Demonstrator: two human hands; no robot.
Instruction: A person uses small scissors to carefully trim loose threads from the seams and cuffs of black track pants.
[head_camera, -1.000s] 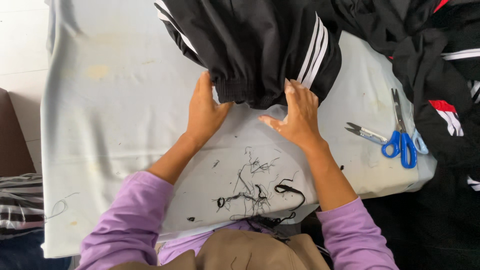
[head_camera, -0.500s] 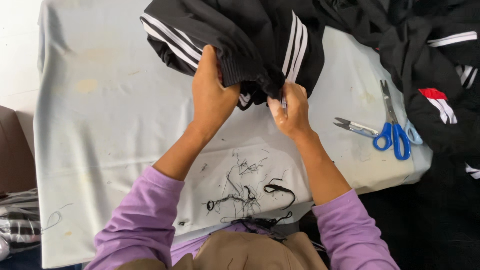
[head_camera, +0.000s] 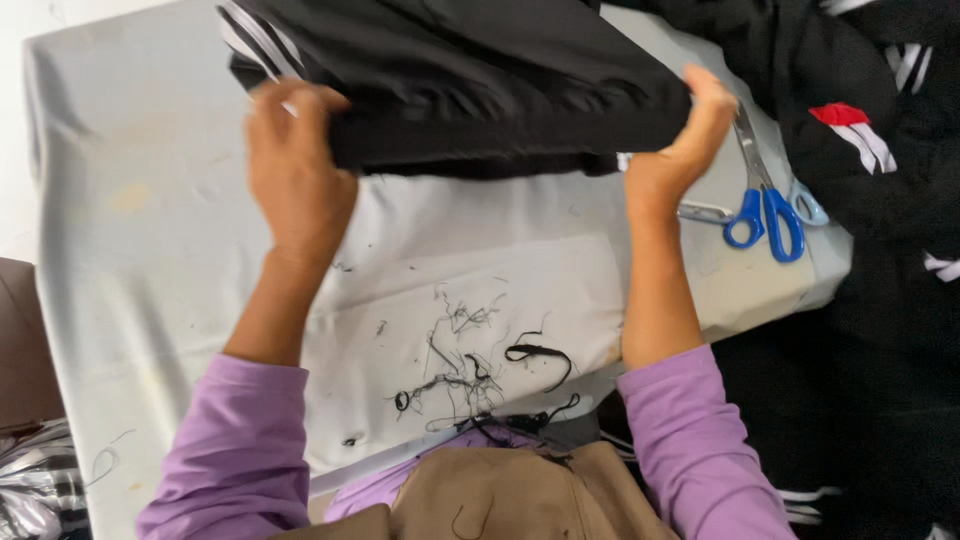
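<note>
A black garment (head_camera: 490, 90) with white side stripes is stretched out flat above the grey table (head_camera: 150, 250). My left hand (head_camera: 295, 170) grips its near edge on the left, fingers curled over the fabric. My right hand (head_camera: 675, 150) grips the same edge on the right, thumb under and fingers on top. Both arms wear purple sleeves. The garment's far part runs out of the top of the view.
Blue-handled scissors (head_camera: 765, 215) lie just right of my right hand. Cut black threads (head_camera: 470, 365) are scattered on the cloth near my body. A pile of black garments (head_camera: 880, 150) with white stripes and a red patch fills the right side.
My hands have moved apart and lifted, spreading the bunched garment out wide. The view is closer than before.
</note>
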